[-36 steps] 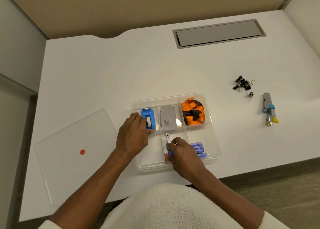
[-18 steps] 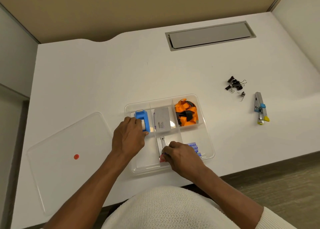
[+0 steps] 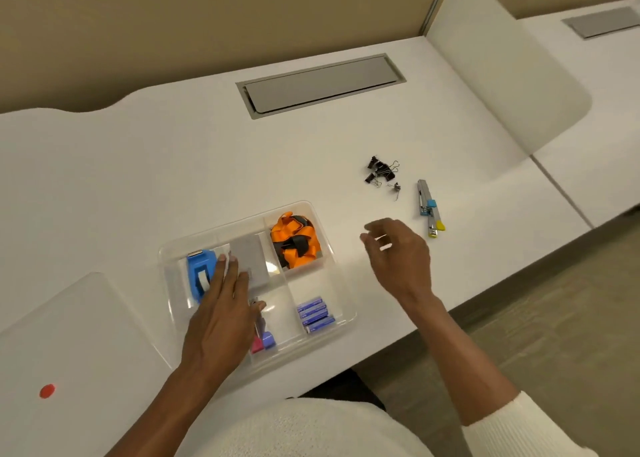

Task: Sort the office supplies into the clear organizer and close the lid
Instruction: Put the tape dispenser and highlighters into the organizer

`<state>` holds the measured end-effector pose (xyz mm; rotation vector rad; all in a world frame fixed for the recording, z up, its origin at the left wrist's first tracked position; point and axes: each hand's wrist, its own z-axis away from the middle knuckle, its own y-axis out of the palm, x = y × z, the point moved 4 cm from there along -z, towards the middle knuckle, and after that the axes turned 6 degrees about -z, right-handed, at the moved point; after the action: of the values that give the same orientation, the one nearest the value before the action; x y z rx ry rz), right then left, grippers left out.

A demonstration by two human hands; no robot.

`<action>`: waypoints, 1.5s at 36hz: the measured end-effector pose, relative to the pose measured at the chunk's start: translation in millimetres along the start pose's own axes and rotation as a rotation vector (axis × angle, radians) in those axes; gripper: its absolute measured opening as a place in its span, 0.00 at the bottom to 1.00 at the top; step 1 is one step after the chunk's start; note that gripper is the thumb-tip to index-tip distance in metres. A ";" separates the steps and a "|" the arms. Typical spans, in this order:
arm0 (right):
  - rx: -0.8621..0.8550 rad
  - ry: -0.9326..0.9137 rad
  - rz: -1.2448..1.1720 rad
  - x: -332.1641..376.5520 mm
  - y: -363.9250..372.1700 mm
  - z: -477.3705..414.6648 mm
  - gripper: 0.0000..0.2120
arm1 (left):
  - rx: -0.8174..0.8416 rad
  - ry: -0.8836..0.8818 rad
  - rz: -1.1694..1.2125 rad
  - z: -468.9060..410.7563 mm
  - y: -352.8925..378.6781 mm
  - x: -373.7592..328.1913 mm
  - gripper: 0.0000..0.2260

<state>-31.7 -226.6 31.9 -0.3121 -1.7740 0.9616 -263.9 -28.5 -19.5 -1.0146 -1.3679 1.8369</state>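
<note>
Clear organizer (image 3: 341,273) as landmark; lid (image 3: 79,335) off, to its left. Left hand (image 3: 221,314) flat, spread on it, holding nothing. Right hand (image 3: 398,255) empty, fingers loosely apart, right of it. Step: fetch; next probably binder clips (image 3: 381,174) or stapler tools (image 3: 429,209) beyond

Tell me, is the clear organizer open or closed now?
Open. The clear organizer has no cover on it; its lid lies flat on the desk to its left, apart from it.
</note>
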 end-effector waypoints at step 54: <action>0.479 0.221 -0.075 103.1 96.1 77.0 0.19 | -0.224 -0.144 0.439 -2.6 -15.7 28.3 0.06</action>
<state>-164.3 -136.9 20.5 -0.0422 -1.2988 1.2112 -275.4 0.6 -10.8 -1.4114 -1.5554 2.1389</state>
